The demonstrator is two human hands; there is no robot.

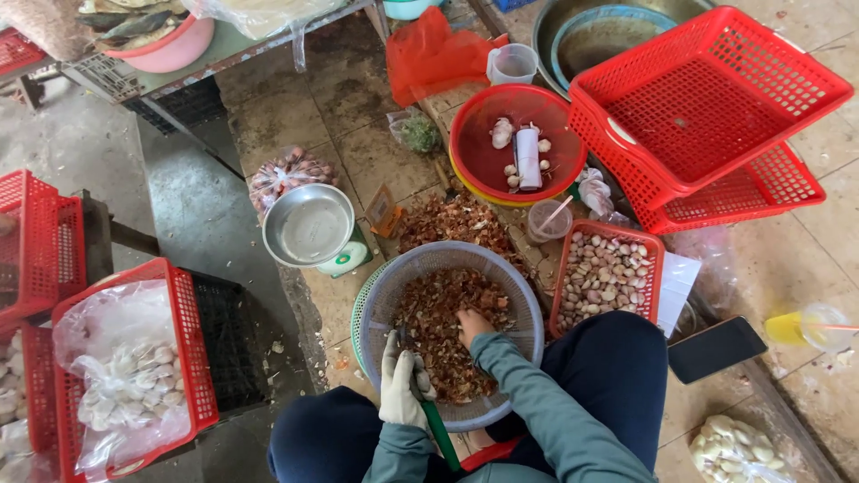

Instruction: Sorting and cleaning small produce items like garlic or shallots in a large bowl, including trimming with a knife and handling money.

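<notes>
We see one gloved left hand (pixel 402 391) clenched on a green-handled knife (pixel 438 431). One bare right hand (pixel 472 325) digs into papery brown peels (pixel 436 315); whether it's closed on anything we can't tell. Peels fill one round grey mesh plastic basket (pixel 519 295) between the knees. Just right, one rectangular red basket (pixel 650 248) of shallots. Beyond: one red bowl (pixel 479 161), one steel scale pan (pixel 309 224), two stacked red baskets (pixel 716 98).

A basket of peelings (pixel 501 268) sits before the knees, a scale (pixel 309 225) left, a tray of cloves (pixel 605 277) right.
</notes>
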